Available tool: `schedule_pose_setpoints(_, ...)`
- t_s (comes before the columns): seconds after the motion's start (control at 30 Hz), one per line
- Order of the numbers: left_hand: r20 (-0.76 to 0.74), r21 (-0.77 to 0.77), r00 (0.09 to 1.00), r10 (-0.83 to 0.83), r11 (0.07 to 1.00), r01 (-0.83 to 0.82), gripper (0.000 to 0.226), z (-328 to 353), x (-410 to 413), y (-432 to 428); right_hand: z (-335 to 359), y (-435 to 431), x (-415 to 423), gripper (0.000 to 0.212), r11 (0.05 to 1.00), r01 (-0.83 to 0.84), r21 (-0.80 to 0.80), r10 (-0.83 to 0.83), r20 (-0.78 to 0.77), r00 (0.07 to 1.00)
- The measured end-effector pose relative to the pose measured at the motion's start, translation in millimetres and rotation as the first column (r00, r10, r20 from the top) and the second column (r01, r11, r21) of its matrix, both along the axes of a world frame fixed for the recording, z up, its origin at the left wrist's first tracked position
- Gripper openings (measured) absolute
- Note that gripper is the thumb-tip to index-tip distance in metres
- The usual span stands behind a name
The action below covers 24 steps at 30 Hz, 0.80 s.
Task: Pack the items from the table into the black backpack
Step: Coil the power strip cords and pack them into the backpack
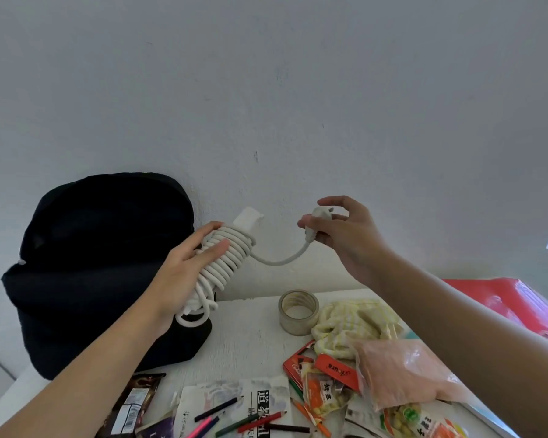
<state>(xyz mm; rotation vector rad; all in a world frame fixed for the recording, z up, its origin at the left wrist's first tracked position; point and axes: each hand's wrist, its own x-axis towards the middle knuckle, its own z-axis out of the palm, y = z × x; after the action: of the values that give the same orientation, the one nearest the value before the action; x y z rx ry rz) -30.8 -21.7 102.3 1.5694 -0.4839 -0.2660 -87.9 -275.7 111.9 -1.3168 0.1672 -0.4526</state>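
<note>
- Holding, item 1: white power strip [246, 220] with its white cord [225, 263] wound round the body in many turns. The left hand [184, 273] is wrapped about the coil, fingers curled over the turns, apparently to keep them from slackening. The bundle is lifted clear of the worktop [244, 336], tilted, just in front of the bag.
- Item 2: plug [314, 224] at the free end of the cord, pinched in the right hand [339, 238] between thumb and fingers, the remaining fingers loosely spread. A short slack loop hangs between the 2 hands; judged to be the last length left to wind or tuck before packing.
- Item 3: black backpack [102, 267], standing at the left rear of the worktop against the wall [266, 90]. Its mouth cannot be made out against the dark fabric, so whether it is open cannot be told.
- Items still on the worktop: roll of clear tape [299, 311] standing on edge; pale yellow cloth [355, 324] just beside it; pink granules in a clear bag [405, 371]; red carton [301, 363]; snack packets [325, 393]; printed leaflet [234, 403] with coloured pencils [250, 422] scattered over it; dark wrapper [136, 403] at the near left.
- Also present: red object [513, 305] at the far right, beyond the worktop edge; nature unclear.
- Obstructions: nothing lies between the bundle and the backpack. The dangling loop could snag the tape roll if lowered. Packing judged at an early stage.
</note>
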Motion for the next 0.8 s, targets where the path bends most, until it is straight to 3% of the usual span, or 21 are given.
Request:
schedule_pose_setpoints(0.1,-0.027,-0.005,0.998,0.049,0.999,-0.049,0.043,4.9,7.8,6.8,4.2,3.2,-3.3,0.037,0.99,-0.086,-0.113,0.09,0.032,0.995)
schedule_pose_setpoints(0.2,-0.13,0.011,0.991,0.007,1.0,-0.006,0.041,8.2,15.8,15.2,14.8,9.3,-12.4,0.048,0.953,-0.238,-0.189,0.263,0.122,0.957)
schedule_pose_setpoints(0.33,-0.215,0.128,0.972,-0.091,0.985,0.12,0.036,7.0,17.3,23.2,33.0,19.5,-21.5,0.051,0.803,-0.479,-0.353,0.552,0.139,0.822)
schedule_pose_setpoints(0.47,-0.156,0.35,0.928,-0.338,0.86,0.371,0.039,7.3,3.9,25.8,50.4,19.6,-19.5,0.058,0.699,-0.676,-0.232,0.715,0.2,0.67)
schedule_pose_setpoints(0.53,-0.148,0.38,0.893,-0.426,0.809,0.449,0.039,8.5,-5.4,20.9,55.1,18.8,-15.4,0.051,0.662,-0.728,-0.177,0.748,0.222,0.626)
schedule_pose_setpoints(0.7,0.01,0.417,0.874,-0.485,0.797,0.438,0.044,10.2,-20.3,5.6,53.9,31.1,-9.6,0.043,0.568,-0.82,-0.075,0.805,0.259,0.534)
schedule_pose_setpoints(0.8,0.035,0.38,0.895,-0.444,0.835,0.399,0.043,12.4,-24.8,-0.9,54.3,44.1,-12.6,0.039,0.585,-0.802,-0.119,0.802,0.232,0.55)
